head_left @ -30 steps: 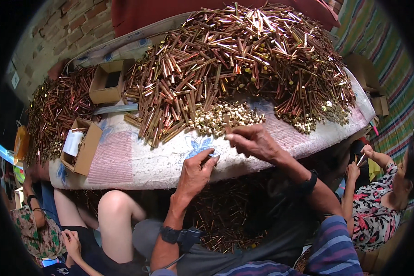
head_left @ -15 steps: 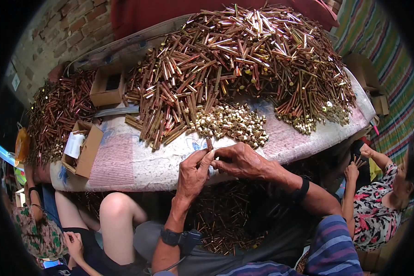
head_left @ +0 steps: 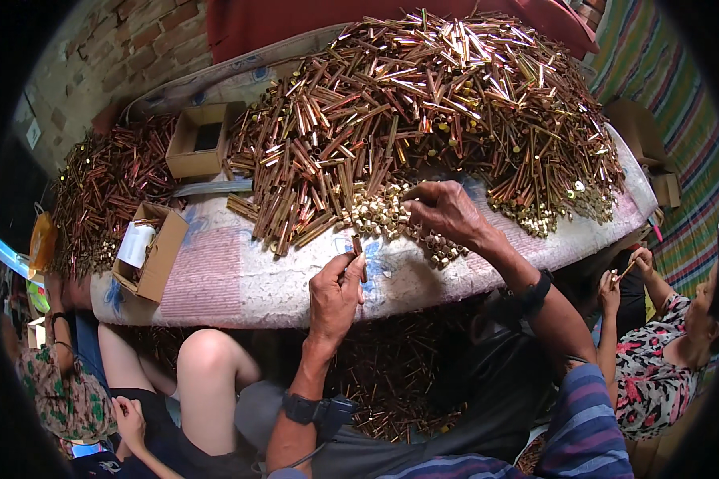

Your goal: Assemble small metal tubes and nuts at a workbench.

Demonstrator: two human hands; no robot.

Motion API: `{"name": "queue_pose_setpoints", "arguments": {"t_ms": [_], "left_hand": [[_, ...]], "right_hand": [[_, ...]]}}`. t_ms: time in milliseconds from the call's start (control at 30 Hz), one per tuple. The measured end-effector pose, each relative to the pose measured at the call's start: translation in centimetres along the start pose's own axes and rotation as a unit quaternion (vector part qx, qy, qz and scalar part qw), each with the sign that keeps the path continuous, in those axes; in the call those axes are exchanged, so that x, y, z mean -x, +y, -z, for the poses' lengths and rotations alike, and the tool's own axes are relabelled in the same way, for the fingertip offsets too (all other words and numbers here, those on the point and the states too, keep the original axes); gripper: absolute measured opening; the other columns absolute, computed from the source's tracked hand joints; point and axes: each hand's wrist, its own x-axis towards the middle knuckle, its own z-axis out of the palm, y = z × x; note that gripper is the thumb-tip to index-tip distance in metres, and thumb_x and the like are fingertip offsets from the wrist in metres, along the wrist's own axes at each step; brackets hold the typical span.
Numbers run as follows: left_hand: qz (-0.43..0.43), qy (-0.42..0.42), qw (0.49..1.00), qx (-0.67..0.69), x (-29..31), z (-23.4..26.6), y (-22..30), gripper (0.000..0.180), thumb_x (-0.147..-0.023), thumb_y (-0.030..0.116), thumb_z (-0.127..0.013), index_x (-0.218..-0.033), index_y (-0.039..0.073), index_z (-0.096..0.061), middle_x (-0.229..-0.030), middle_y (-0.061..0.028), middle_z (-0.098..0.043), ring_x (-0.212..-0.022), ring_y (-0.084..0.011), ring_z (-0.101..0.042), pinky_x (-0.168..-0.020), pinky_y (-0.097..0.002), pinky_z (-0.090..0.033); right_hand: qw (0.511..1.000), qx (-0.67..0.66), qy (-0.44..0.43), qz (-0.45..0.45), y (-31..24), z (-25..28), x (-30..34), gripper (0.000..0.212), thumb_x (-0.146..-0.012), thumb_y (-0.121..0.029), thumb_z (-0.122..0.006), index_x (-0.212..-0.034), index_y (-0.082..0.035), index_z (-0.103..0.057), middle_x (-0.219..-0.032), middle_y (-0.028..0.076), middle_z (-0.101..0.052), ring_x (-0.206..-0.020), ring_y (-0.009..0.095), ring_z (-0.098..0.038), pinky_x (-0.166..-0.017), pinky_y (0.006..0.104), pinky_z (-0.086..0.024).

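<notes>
Cloth-covered table (head_left: 284,283): near edge runs at 6 o'clock. Tube pile (head_left: 423,104) fills its 12 o'clock side. Cap heap (head_left: 375,217) at pile's 6 o'clock. Carton (head_left: 160,255) at pile's 8 o'clock, near edge. Right hand (head_left: 451,209) at heap, fingers bent; can't tell if gripping. Left hand (head_left: 334,299) by near edge, bare cloth 9-11 o'clock, pinching upright coppery tube (head_left: 357,244).

My hands (head_left: 334,303) are bare; I wear a black left-wrist strap (head_left: 300,409) with a boxy device (head_left: 338,413) and thin cable (head_left: 304,460), a black right-wrist band (head_left: 538,292), a blue-and-purple striped sleeve (head_left: 585,423) and dark trousers (head_left: 371,453).
</notes>
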Motion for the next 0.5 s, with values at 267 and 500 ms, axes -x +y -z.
{"name": "queue_pose_setpoints", "arguments": {"t_ms": [267, 500], "left_hand": [[-0.017, 0.005, 0.997, -0.078, 0.1, 0.0, -0.6, 0.026, -0.099, 0.022, -0.064, -0.105, -0.004, -0.070, -0.069, -0.0028, -0.062, -0.054, -0.0079, -0.056, -0.050, -0.0265, -0.046], [-0.020, 0.001, 0.992, -0.123, 0.1, -0.1, -0.8, 0.023, -0.096, 0.016, -0.066, -0.107, -0.004, -0.067, -0.082, -0.0195, -0.067, -0.063, -0.0242, -0.063, -0.060, -0.0383, -0.050]], "right_hand": [[0.988, 0.115, 0.098, -0.039, 4.3, -0.3, -2.8, 0.039, -0.093, -0.032, -0.061, -0.104, 0.004, -0.071, -0.082, 0.021, -0.071, -0.077, 0.030, -0.071, -0.072, 0.0424, -0.055], [0.969, 0.186, 0.131, -0.095, 4.6, -1.2, -4.9, 0.044, -0.088, -0.039, -0.066, -0.083, 0.006, -0.066, -0.080, 0.027, -0.065, -0.080, 0.045, -0.066, -0.070, 0.0516, -0.050]]}}
